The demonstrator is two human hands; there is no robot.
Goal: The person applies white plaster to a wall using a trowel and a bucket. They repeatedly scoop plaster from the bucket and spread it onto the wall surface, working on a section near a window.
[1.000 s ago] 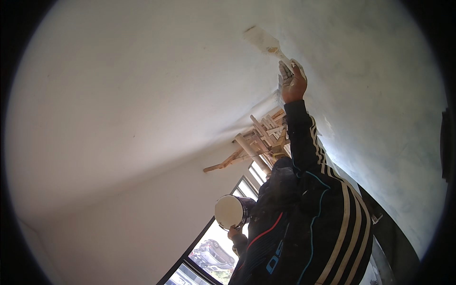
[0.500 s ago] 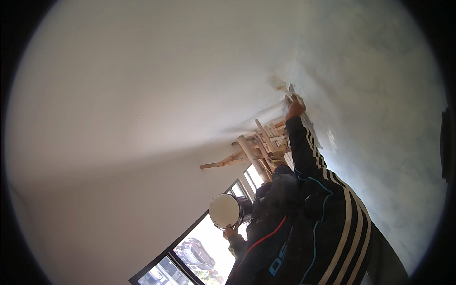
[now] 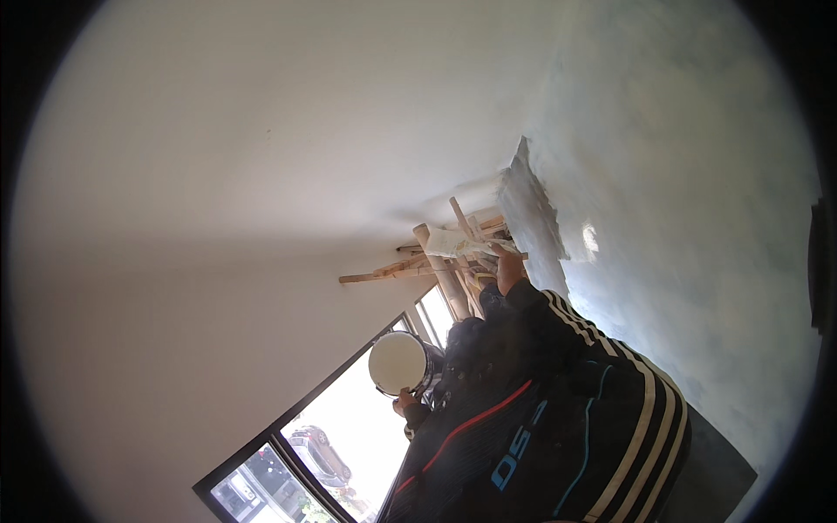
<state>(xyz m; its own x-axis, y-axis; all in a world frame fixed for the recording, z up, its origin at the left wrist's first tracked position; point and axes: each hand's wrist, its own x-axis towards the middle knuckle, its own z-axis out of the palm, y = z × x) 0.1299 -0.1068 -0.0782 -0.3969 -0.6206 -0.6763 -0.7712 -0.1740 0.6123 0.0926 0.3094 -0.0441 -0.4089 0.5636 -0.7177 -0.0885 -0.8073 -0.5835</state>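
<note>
My left hand (image 3: 404,402) grips the rim of a round dark-sided bucket (image 3: 433,370), with its wide pale mouth or contents (image 3: 397,362) facing me. In my right hand (image 3: 510,268) is a flat, whitish, broad tool (image 3: 453,243) with yellowish marks, which looks like a wide scraper or brush; its exact kind cannot be made out. The fingers are closed round its right end. The tool is apart from the wall, in front of a wooden frame (image 3: 446,281). Just above my right hand, a dark grey patch (image 3: 532,200) runs along the wall corner.
A pale smooth surface (image 3: 218,157) fills the left side and top. To the right stands a mottled grey-white wall (image 3: 680,174). Wooden poles jut out behind my right hand. Below left is a dark-framed window (image 3: 275,436), with a parked car (image 3: 318,453) outside.
My right hand has come down from the upper corner with the flat tool, baring the grey patch. The bucket and left hand sit slightly further up and left in view.
</note>
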